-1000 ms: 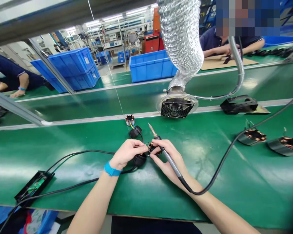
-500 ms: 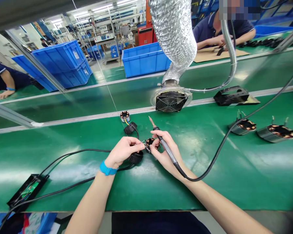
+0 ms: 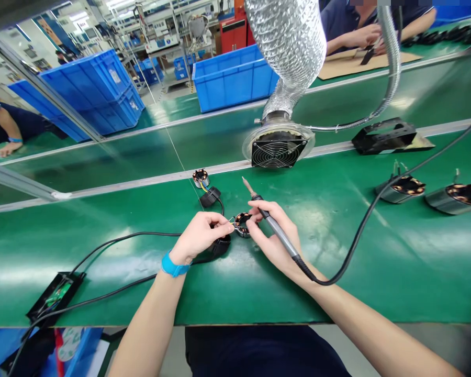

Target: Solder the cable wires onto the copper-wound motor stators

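- At the far left of the green counter (image 3: 102, 293) lies an open black box (image 3: 55, 297) with a green board inside; black cables (image 3: 113, 243) run from it toward the middle.
- The left hand (image 3: 200, 236), a blue wristband (image 3: 172, 266) on its wrist, pinches thin wires at the edge of a small copper-wound stator (image 3: 242, 224), its fingers curled over a black round part (image 3: 220, 246) lying just beneath.
- Behind the hands, a second small stator (image 3: 200, 177) stands by the rail, joined by a yellow wire to a black connector (image 3: 210, 196).
- The right hand (image 3: 272, 235) steadies the stator with its fingertips and grips a soldering iron (image 3: 272, 225) between thumb and palm, the tip pointing up and away, clear of the work; its cord (image 3: 369, 214) arcs off to the right.
- Above and behind hangs a foil duct ending in a fan grille (image 3: 278, 152).
- Farther right sit a black bracket (image 3: 384, 136) and two larger stators (image 3: 400, 188) side by side.
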